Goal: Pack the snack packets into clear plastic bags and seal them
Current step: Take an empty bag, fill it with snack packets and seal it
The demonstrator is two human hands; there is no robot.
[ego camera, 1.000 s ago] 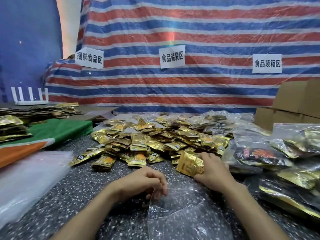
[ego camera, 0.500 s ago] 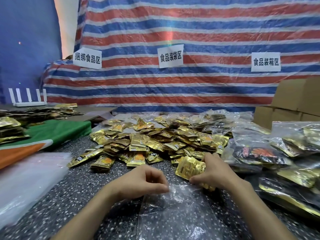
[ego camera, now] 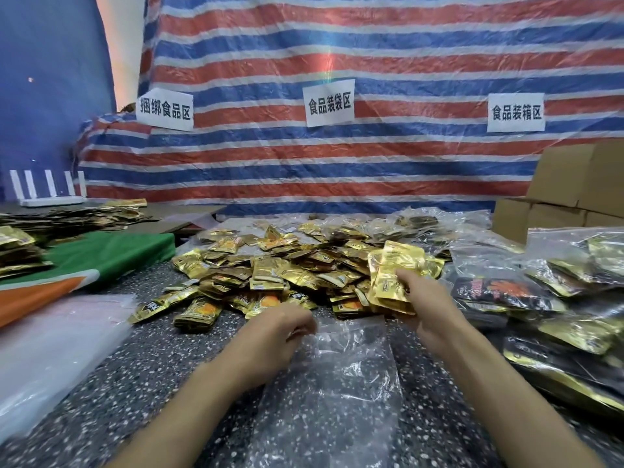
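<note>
- Snack packets [ego camera: 393, 275], a gold handful, stood upright in the right hand [ego camera: 430, 309], at 2 o'clock from the bag's mouth and over the heap's near edge.
- The right fingers [ego camera: 410, 282] were curled round that handful.
- The clear plastic bag [ego camera: 337, 383] lay on the speckled tabletop [ego camera: 152, 366], at 6 o'clock from the loose heap [ego camera: 270, 268].
- The left hand [ego camera: 277, 332] had its fingers curled, pinching the bag's top corner at 10 o'clock.
- Filled bags [ego camera: 557, 288] sat at 3 o'clock and an empty-bag stack [ego camera: 50, 349] at 9 o'clock.
</note>
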